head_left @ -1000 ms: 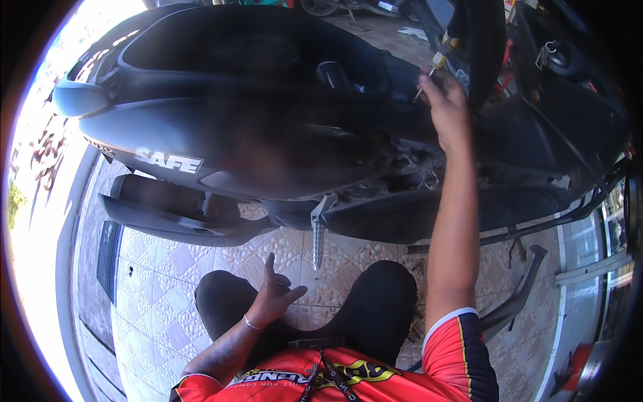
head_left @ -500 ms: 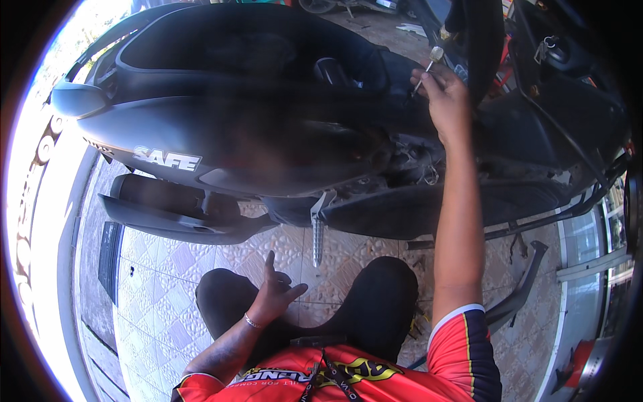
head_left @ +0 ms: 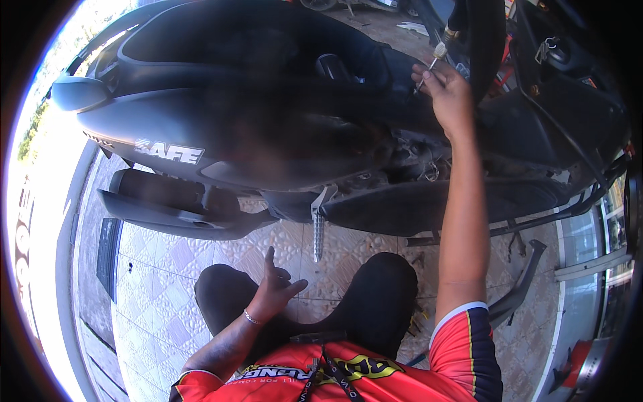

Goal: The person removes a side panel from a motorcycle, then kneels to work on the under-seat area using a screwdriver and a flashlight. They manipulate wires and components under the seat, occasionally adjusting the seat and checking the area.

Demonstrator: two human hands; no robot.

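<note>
The right grip (head_left: 450, 97) is pinched around the tool (head_left: 439, 51) at its shaft, handle above the fingers, perhaps for fine control; the scooter (head_left: 274, 110) lies beneath. The left grip (head_left: 271, 295), loosely spread, looks unladen, the left knee (head_left: 221, 288) just beside it.

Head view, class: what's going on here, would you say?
A person with bent knees works beside a dark motor scooter. The right-hand grip holds what looks like a screwdriver, pale handle upward, above some exposed inner parts. The left-hand grip is empty, fingers apart, near the left knee. A ribbed metal footrest sticks out toward the person.
</note>
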